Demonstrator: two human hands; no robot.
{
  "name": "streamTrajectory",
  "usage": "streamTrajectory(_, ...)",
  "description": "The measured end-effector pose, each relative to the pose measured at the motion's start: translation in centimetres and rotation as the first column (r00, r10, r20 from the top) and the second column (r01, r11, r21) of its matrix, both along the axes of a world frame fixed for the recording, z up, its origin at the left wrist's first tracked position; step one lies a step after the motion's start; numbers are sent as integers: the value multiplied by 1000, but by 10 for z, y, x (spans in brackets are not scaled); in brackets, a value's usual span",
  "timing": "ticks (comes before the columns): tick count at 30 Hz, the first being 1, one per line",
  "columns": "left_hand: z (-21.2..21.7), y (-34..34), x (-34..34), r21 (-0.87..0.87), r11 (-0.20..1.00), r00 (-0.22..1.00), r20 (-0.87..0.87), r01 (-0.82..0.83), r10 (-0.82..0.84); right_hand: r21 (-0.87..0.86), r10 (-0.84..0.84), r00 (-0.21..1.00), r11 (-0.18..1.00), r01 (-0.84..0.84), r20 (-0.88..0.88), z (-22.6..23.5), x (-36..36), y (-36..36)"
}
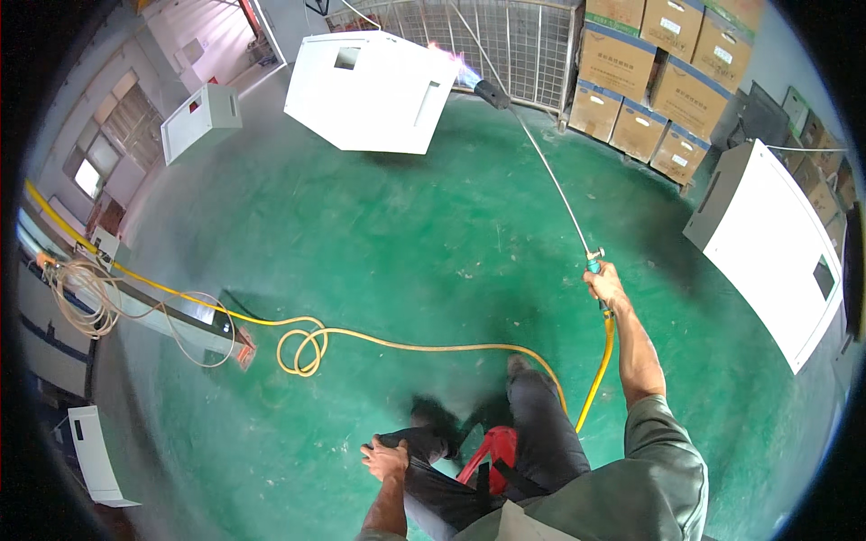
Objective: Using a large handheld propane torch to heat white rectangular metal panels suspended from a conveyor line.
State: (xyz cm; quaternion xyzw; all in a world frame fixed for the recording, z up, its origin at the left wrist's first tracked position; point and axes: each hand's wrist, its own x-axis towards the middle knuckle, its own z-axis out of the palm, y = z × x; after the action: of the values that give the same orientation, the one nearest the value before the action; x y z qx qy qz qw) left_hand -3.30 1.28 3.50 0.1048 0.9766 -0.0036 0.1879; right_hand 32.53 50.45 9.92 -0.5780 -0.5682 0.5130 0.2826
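Note:
In my right hand [606,284] is the handle of a long gas torch [552,171], held with closed fingers and stretched out ahead. A thin metal tube leads to its dark nozzle [492,94], from which a blue and orange flame [465,74] burns. The flame reaches the right upper edge of a white box-shaped panel [370,99] with a small square opening and a slot. From the torch handle a yellow hose [433,347] drops and runs across the floor. My left hand [385,458] rests on my left knee, fingers apart, with no tool in it.
White housings stand at far left [200,123], right [767,248] and lower left [95,455]. Stacked cartons [618,63] and a wire cage [532,54] line the back. The hose loops on the green floor [361,261]. A red seat [492,451] shows below me.

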Motion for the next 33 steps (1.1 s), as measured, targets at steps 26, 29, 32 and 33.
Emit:
streamTrajectory(26, 3, -27, -4, 64, 997, 999, 14, -33, 32, -596, 78, 932, 749, -288, -354, 6, -6, -225)
streamTrajectory(29, 14, -25, -3, 61, 997, 998, 51, -37, 34, -640, 54, 882, 668, -381, -469, 22, -25, -228)
streamTrajectory(32, 10, -29, -5, 83, 996, 999, 27, -38, 36, -664, -1, 828, 599, -448, -560, 25, -44, -227)
streamTrajectory(33, 12, -28, -5, 87, 995, 999, 33, -40, 37, -669, -28, 808, 579, -466, -588, 24, -50, -226)
